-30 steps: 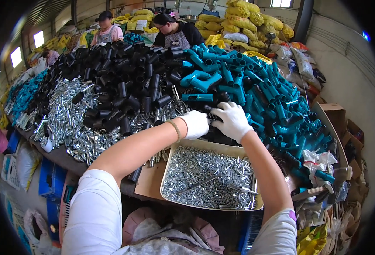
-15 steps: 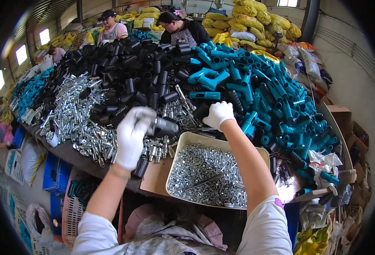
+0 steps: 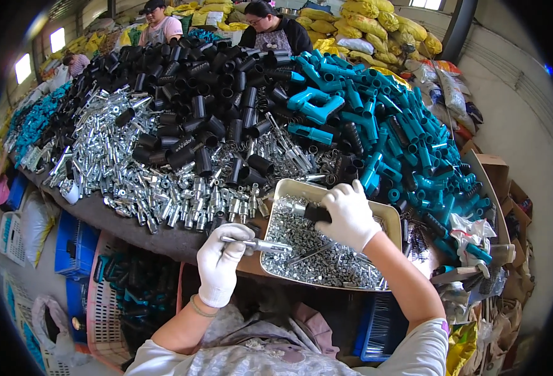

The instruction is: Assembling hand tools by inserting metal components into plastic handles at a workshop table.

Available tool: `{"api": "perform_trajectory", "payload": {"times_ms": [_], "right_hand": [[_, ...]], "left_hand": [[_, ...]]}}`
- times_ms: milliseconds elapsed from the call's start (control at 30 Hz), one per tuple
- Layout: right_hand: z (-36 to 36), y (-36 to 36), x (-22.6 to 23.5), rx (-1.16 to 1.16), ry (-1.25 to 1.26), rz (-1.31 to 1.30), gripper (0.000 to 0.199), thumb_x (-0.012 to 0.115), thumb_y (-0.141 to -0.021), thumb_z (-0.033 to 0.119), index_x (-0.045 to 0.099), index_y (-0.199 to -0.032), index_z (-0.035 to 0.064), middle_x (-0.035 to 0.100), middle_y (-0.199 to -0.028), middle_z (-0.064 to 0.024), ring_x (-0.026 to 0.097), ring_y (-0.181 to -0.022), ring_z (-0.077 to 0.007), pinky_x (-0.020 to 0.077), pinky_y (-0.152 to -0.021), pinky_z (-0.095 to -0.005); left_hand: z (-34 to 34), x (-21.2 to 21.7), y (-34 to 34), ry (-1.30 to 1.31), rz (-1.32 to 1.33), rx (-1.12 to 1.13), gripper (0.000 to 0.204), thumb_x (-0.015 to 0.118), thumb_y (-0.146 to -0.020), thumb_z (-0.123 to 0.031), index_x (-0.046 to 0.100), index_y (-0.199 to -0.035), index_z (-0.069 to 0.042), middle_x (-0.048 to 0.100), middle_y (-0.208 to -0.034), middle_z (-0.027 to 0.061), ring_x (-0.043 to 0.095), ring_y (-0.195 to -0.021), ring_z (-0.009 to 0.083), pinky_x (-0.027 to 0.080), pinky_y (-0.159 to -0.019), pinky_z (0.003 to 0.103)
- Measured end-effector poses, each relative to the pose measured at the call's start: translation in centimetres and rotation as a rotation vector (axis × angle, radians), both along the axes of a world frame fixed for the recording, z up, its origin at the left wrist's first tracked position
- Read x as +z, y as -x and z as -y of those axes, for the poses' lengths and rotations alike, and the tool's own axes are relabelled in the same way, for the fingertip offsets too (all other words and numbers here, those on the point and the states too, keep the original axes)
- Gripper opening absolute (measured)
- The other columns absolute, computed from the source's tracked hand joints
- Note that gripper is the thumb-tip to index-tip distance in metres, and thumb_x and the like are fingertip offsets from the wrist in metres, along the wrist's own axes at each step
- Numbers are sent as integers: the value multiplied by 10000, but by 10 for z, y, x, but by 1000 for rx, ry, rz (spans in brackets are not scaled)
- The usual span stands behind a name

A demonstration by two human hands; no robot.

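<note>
White-gloved, my left hand point(image 3: 219, 263) is closed around a silver metal shaft point(image 3: 270, 246) whose stepped end points right, at the near left edge of the cream tray point(image 3: 394, 229). Over the tray, my right hand point(image 3: 350, 216), also gloved, grips a short black sleeve point(image 3: 316, 213) between thumb and fingers. Small silver metal pieces point(image 3: 314, 254) fill the tray, with a thin dark strip lying among them. Left of the tray lies a heap of silver metal shafts and fittings point(image 3: 182, 197).
Black sleeves point(image 3: 182, 94) are piled across the middle, teal plastic housings point(image 3: 389, 138) to the right. Two people work behind the heap. Below the table's left edge stand a pink crate point(image 3: 105, 301) holding dark and teal parts and blue bins point(image 3: 76, 247).
My left hand has come nearer and slightly right, with the metal shaft now plainly visible. My right hand has moved from the pile's edge to above the tray, holding a black sleeve.
</note>
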State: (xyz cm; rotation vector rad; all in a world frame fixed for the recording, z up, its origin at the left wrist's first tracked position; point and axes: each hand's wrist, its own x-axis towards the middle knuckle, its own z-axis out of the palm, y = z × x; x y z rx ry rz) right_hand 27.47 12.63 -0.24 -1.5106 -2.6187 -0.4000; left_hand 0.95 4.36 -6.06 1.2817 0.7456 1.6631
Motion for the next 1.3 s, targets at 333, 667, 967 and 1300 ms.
{"api": "perform_trajectory", "payload": {"times_ms": [333,667,967,1300], "right_hand": [[-10,18,-4,127,50,-162,430,770,-746,424,727,-1043,116,672,-990,-133,604,-990,-335,476,-873,-446],[-131,-5,5,-108,-37,19,157,621,-813,202,771,-814,156,729,-829,-113,697,-802,-332,541,-720,-453],[-175,27,-8,-413,205,206,238,578,-851,157,782,-955,94,741,-1033,-159,717,-986,-320,575,-808,-401],[-203,16,-14,-693,592,-382,296,619,-807,256,750,-925,18,728,-945,-168,707,-852,-309,538,-760,-397]], "left_hand": [[-37,-41,-15,23,410,22,108,571,-992,-132,546,-1037,-38,605,-1018,104,579,-811,157,505,-740,301],[-34,-42,-10,61,506,-53,121,594,-993,-151,542,-1035,-50,585,-987,99,572,-800,176,508,-720,316],[-34,-40,-10,52,455,-72,133,592,-997,-159,559,-1029,-34,594,-1009,120,582,-787,177,507,-716,316],[-36,-42,-12,22,447,-80,130,584,-995,-143,556,-1021,-19,595,-1002,132,572,-783,180,499,-715,319]]}}
